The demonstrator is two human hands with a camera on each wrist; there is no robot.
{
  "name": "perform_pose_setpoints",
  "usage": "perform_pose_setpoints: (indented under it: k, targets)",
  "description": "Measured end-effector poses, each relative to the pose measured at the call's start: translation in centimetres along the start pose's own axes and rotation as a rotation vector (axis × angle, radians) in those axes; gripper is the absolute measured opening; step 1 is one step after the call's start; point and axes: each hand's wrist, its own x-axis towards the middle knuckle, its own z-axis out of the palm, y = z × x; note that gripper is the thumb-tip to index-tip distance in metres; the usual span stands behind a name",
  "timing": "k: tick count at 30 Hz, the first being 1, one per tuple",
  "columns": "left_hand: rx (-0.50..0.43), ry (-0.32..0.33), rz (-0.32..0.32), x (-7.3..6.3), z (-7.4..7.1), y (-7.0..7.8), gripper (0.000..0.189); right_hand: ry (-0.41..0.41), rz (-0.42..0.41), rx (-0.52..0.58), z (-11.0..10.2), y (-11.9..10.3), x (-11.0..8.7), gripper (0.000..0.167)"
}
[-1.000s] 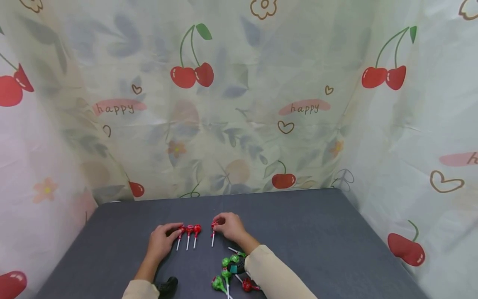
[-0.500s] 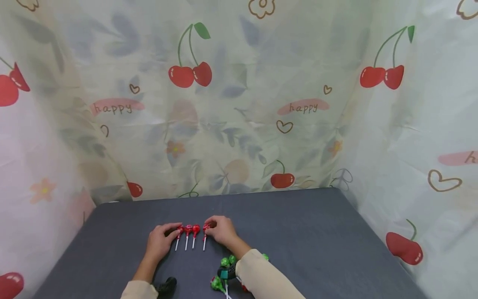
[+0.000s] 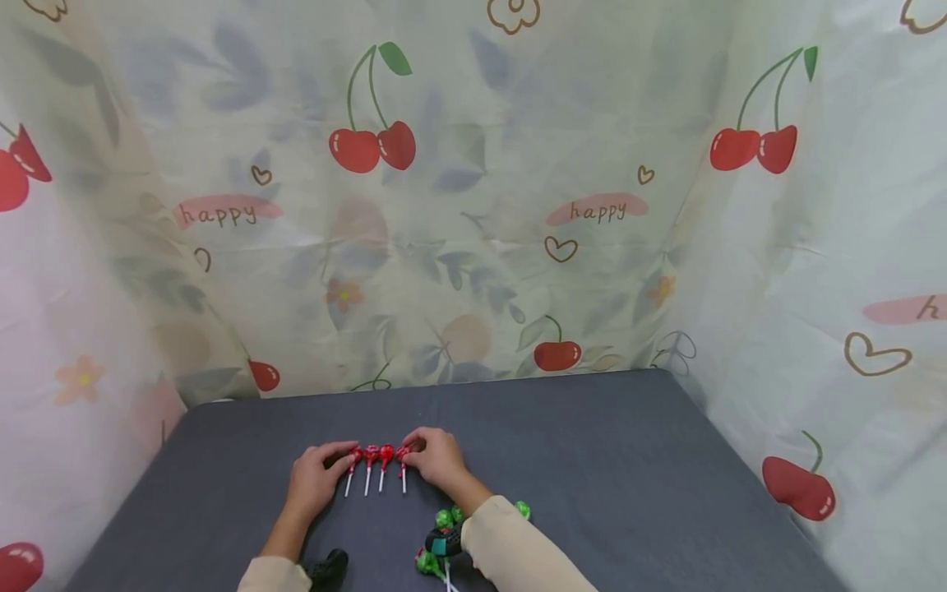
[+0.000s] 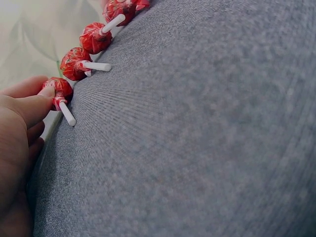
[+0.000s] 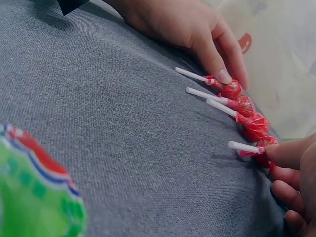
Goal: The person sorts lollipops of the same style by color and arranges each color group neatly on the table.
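Note:
Several red-wrapped lollipops form a short row on the dark table, white sticks toward me. At the row's left end, my left hand (image 3: 312, 478) pinches the head of a red lollipop (image 4: 61, 88) between thumb and finger. My right hand (image 3: 442, 464) pinches another red lollipop (image 5: 243, 146) at the right end by its head. Between them lie a red lollipop (image 3: 369, 469) and another red lollipop (image 3: 385, 467), touched by neither hand. In the right wrist view the right-end lollipop's head sits close beside its neighbour; fingers partly cover it.
Green lollipops (image 3: 427, 563) lie loosely near the front of the table (image 3: 592, 477), partly hidden under my right forearm and its black wrist strap (image 3: 444, 543). One green head (image 3: 522, 510) shows right of the sleeve. A patterned curtain (image 3: 459, 205) encloses the table's back and sides.
My right hand has slid its red lollipop leftward, closing most of the gap to the row. My left hand has stayed at the left-end lollipop.

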Motion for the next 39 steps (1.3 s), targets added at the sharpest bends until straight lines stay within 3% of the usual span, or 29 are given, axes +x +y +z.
perform_pose_setpoints:
  k: [12,39]
  targets:
    - [-0.006,-0.001,-0.009,-0.03,0.05,-0.04,0.027,0.081,0.012,-0.015,0.59,-0.23,0.00,0.013]
    - [0.002,0.002,-0.025,0.04,0.26,0.03,0.027,0.090,0.040,0.001,0.62,-0.19,0.00,0.013]
